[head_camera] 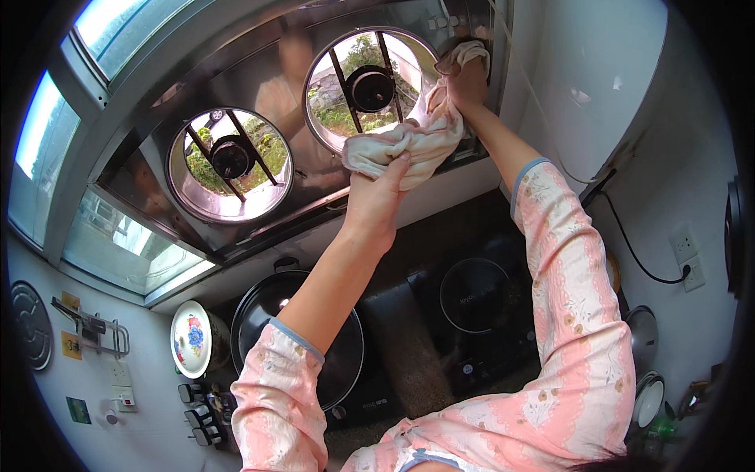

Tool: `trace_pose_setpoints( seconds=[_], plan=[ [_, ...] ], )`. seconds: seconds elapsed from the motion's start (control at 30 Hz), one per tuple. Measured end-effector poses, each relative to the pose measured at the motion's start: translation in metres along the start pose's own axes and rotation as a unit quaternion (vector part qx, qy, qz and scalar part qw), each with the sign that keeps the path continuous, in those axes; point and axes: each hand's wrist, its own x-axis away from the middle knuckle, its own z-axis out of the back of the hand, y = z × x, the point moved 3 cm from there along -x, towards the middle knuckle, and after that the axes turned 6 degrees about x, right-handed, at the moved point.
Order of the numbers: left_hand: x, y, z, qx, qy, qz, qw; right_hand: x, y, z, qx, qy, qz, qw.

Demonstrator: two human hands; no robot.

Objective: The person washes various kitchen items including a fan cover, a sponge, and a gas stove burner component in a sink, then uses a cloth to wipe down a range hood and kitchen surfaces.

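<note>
A pale cloth [422, 147] stretches between my two hands below and right of the right round exhaust fan opening [370, 88]. My left hand [377, 192] grips the cloth's lower part, thumb on top. Higher up at the right, my right hand [469, 82] presses a bunched end of the cloth against the shiny metal panel [298, 171], near its corner. Dark bars and a round motor cross the right opening. A second round fan opening [230, 165] of the same kind lies to the left.
Below are a black induction cooktop [475, 307], a large lidded pan [342, 371] and a floral enamel lid [191, 339]. Spice containers [200, 416] stand at the lower left. A thin cord [534, 94] hangs by the right wall, and a black plug [686, 271] sits in a socket.
</note>
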Motion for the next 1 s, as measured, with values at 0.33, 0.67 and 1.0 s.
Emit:
trace_pose_setpoints(
  seconds=[0.33,0.67,1.0],
  plan=[
    [0.055,-0.055,-0.009,-0.081,-0.055,0.123,0.987,0.086,-0.029,0.043,-0.097,-0.237,0.287,0.923],
    [0.08,-0.026,0.053,-0.09,0.12,0.075,0.986,0.14,-0.104,-0.061,-0.078,-0.313,0.296,0.899],
    [0.104,-0.031,0.079,-0.056,0.182,0.036,0.981,0.196,-0.156,-0.057,-0.015,-0.162,0.442,0.882]
  ],
)
